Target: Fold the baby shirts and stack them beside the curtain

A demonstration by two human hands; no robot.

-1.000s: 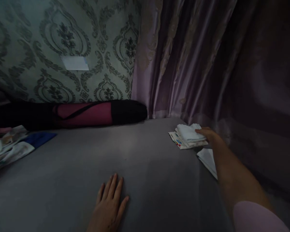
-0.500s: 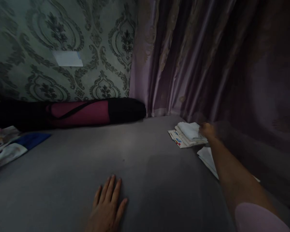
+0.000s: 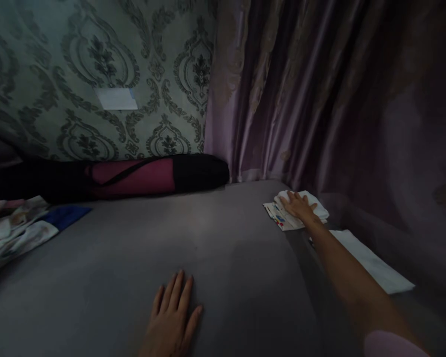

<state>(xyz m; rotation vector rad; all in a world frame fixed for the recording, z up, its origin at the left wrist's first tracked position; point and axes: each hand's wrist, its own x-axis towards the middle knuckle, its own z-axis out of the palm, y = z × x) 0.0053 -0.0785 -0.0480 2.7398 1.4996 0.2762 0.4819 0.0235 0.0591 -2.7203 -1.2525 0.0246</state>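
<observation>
Since half a second ago, my right hand point(image 3: 299, 206) has shifted from the right edge of the small stack onto its top, where it lies palm down with the fingers splayed wide. It presses or rests on the folded white cloth point(image 3: 318, 202), not closed around it; from my feed I cannot tell how firmly. Under that, a cream printed cloth point(image 3: 287, 223) with blue and red marks sticks out toward the left and front. I have the stack at the far right of the grey surface point(image 3: 215, 248), near the foot of the purple curtain point(image 3: 241, 109).

Another white cloth point(image 3: 371, 260) lies nearer to me, partly hidden by my right forearm. My left hand point(image 3: 168, 325) is well apart from the stack, flat on the grey surface, fingers extended and slightly fanned, thumb out to the side.
</observation>
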